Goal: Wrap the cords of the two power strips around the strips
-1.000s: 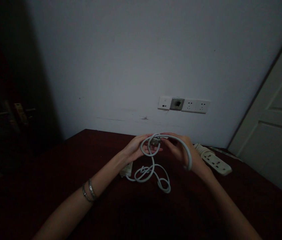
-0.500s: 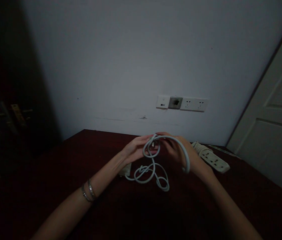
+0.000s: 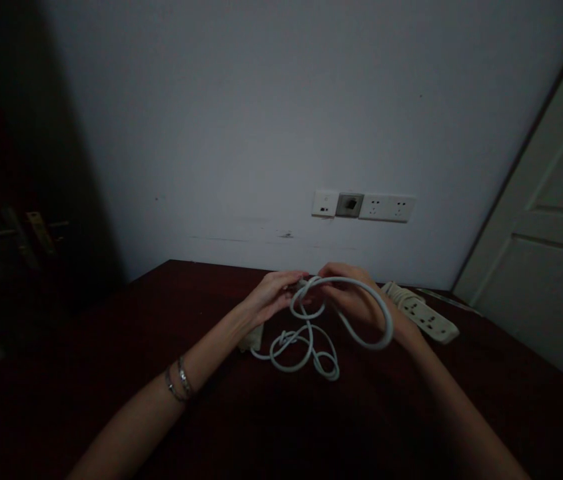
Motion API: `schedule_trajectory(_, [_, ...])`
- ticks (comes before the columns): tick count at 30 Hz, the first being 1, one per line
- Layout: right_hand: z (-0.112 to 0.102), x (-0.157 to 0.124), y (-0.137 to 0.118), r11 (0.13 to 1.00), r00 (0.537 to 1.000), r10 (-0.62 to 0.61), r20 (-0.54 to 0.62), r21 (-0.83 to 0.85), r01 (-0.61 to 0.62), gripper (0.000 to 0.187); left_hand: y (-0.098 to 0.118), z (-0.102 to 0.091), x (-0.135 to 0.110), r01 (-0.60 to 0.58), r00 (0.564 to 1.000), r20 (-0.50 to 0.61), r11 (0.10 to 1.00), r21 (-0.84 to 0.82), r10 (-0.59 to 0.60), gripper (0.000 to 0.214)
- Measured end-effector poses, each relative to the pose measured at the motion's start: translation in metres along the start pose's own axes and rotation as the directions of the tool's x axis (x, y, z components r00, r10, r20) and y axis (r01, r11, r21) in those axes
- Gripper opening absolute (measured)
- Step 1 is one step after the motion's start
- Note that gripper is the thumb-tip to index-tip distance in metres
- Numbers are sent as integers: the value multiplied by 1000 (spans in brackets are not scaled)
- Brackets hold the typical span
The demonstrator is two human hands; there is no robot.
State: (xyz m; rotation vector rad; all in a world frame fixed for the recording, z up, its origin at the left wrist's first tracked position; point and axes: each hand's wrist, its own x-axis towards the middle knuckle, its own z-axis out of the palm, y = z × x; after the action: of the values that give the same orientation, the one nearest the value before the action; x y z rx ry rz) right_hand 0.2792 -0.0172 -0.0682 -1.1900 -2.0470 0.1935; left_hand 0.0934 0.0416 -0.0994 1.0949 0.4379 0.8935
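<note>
A white cable (image 3: 384,333) arches in a wide loop over my right hand (image 3: 354,288), whose fingers are closed on it near the knot of smaller loops. Beside it on the left, my left hand (image 3: 274,297) pinches the cable's end part, where a small plug-like piece shows dimly between the fingers. Below the hands the rest of the cable lies in loose coils on the dark red tabletop (image 3: 241,427). It runs to a pale box-like object (image 3: 252,339), partly hidden behind my left wrist.
Right of my right hand lies a white power strip (image 3: 428,320) with its own cord (image 3: 396,293) bundled at one end. Wall sockets (image 3: 386,208) sit above the table's back edge. A pale door (image 3: 561,280) stands at the right, a dark door with a handle (image 3: 41,230) at the left.
The cable's free end, which hung by my right wrist, has been drawn back toward the fingers, making a closed loop. My right hand has shifted slightly; the coils below look nearly the same.
</note>
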Motion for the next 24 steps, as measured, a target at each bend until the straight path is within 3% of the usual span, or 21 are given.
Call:
schedule_trajectory(2, [-11, -2, -6, 987, 995, 43, 87, 149, -56, 24, 8, -8, 2, -41, 997, -69, 999, 15, 42, 20])
schedule_trajectory(4, [-21, -5, -10, 943, 966, 91, 243, 292, -162, 27, 18, -15, 3, -92, 988, -123, 995, 33, 95, 23])
schedule_trajectory(7, [-28, -8, -8, 838, 864, 101, 493, 426, -341, 34, 31, -21, 0, -192, 969, -144, 978, 76, 202, 25])
schedule_trajectory(10, [-19, -7, 0, 724, 785, 102, 611, 495, -479, 53, 35, -15, -6, -247, 956, -125, 959, 137, 264, 24])
schedule_trajectory(12, [-8, -4, 2, 727, 795, 148, 588, 481, -490, 65, 32, -6, -11, -271, 951, -98, 943, 192, 294, 26])
schedule_trajectory(14, [4, -1, 0, 790, 833, 195, 518, 420, -446, 67, 28, 3, -14, -302, 940, -77, 916, 263, 332, 29])
schedule_trajectory(19, [24, 1, -15, 932, 947, 137, 292, 285, -223, 44, 20, 20, -21, -319, 932, -50, 876, 361, 360, 32])
schedule_trajectory(24, [27, 4, -16, 857, 966, 89, 242, 476, -198, 43, 25, 23, -26, -347, 931, 4, 883, 316, 365, 41])
